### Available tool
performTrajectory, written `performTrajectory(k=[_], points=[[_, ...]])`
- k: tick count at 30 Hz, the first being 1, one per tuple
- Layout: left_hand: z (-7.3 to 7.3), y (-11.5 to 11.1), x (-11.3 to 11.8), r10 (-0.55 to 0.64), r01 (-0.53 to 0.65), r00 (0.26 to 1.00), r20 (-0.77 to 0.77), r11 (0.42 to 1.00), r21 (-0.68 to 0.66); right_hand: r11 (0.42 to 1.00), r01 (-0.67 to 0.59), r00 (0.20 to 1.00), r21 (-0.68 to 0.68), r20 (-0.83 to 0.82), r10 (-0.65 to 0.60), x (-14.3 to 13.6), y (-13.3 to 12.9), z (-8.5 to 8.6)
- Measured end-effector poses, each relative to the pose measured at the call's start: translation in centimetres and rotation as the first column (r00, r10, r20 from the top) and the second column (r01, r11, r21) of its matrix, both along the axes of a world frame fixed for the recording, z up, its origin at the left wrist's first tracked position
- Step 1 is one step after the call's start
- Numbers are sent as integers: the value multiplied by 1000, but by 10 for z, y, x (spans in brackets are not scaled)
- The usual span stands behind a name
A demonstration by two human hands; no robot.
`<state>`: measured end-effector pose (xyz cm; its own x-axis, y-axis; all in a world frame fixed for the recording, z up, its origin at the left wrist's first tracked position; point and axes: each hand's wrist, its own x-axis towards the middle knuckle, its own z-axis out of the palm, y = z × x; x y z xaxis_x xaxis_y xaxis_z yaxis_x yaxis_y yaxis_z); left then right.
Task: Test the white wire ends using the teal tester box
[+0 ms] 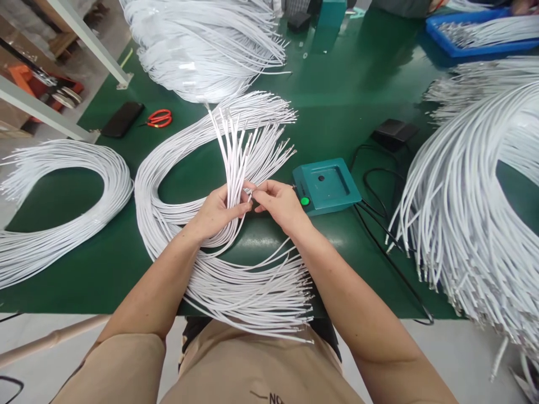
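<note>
My left hand point(221, 210) is wrapped round a bunch of white cables point(233, 163) whose ends fan upward. Close against it, my right hand point(280, 203) pinches the end of one white cable between thumb and fingers; the tip itself is too small to make out. The held cables belong to a looped bundle point(147, 174) lying on the green table point(332, 247). More cable ends point(261, 292) spread along the table's front edge below my wrists. Just right of my right hand sits a teal device point(327, 185) with a lit green button point(305, 201).
A large cable pile point(202, 50) lies at the back, another coil point(105, 174) at left and a big heap point(471, 185) at right. Red-handled scissors point(159, 118), a dark phone-like object point(123, 119), a black box point(394, 133), black cords point(383, 235) and a blue tray point(458, 47) are around.
</note>
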<state>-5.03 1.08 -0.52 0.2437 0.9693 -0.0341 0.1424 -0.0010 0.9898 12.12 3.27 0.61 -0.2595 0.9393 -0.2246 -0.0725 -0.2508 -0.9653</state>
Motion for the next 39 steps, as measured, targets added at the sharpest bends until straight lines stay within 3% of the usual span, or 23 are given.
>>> performTrajectory(k=[3,5,9,13,15,18,21,23,25,28,32,39], points=[[1,0,0,7,-8,1000,-21,1000,-11,990,-73,997,-117,-7,73,1,1,0],[2,1,0,18,-18,1000,-23,1000,-13,989,-90,996,-120,-14,89,1,2,0],[2,1,1,42,-42,999,0,998,-43,990,-83,991,115,111,71,2,1,-3],[3,2,3,75,-61,993,95,988,-140,928,-140,943,346,332,19,3,-1,-6],[5,3,3,103,-66,982,161,973,-220,862,-204,875,464,482,-53,3,-3,-7],[8,6,3,161,-53,951,265,926,-373,664,-403,685,631,688,-239,2,-6,-9],[9,8,3,224,-45,920,320,875,-482,459,-601,529,655,756,-385,1,-7,-11],[8,8,4,247,-55,913,324,863,-502,399,-658,490,638,766,-417,2,-6,-10],[6,9,4,265,-96,913,311,879,-467,403,-660,466,634,766,-442,6,-3,-7],[1,8,7,266,-161,928,261,918,-362,487,-607,411,627,773,-483,15,3,-3],[-5,7,10,219,-171,961,169,951,-259,582,-628,320,517,853,-412,26,12,-1],[-12,8,10,203,-180,975,90,960,-214,552,-686,324,474,878,-352,35,19,-1]])
